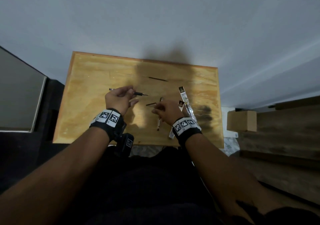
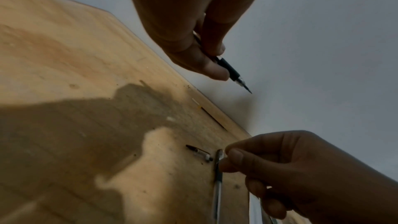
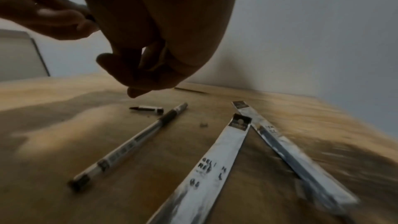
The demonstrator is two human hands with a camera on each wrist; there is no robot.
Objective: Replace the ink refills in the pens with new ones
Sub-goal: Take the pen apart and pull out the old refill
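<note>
Looking down from the head view, my left hand grips a black pen above the table; my right hand hovers right of that pen, fingers curled, holding nothing I can see.

At my left wrist, thumb and fingers pinch the pen, tip bare.

At my right wrist, a second pen, a small tip piece and two refill packets lie on the table.

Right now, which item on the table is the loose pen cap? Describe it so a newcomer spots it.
On the wooden table, look near the middle, just left of the right hand. The pen cap lies flat beside the tip end of the clear pen, apart from it. It is far shorter than that pen and the two silver refill packets.
</note>
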